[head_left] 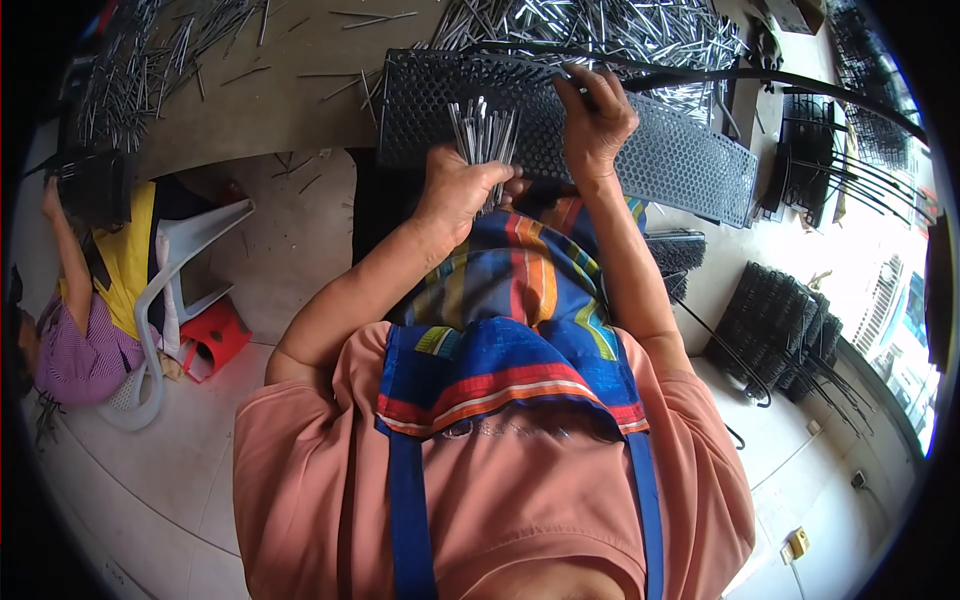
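My left hand [455,192] is closed round an upright bundle of thin silvery metal rods [485,135], their ends fanning out above the thumb. Behind the bundle, across my lap and the table edge, lies a long dark panel full of small round holes [680,155]. Over the panel's middle is my right hand [598,122], its fingers bent and pressed together close to the holes. Whatever its fingertips hold, if anything, is too small to make out.
A big pile of loose metal rods [620,35] covers the table [270,95] beyond the panel, with more rods [150,70] at far left. A black curved bar [760,75] crosses the pile. Stacked black racks [775,320] stand at right. Another person [90,345] sits left near a chair [150,350].
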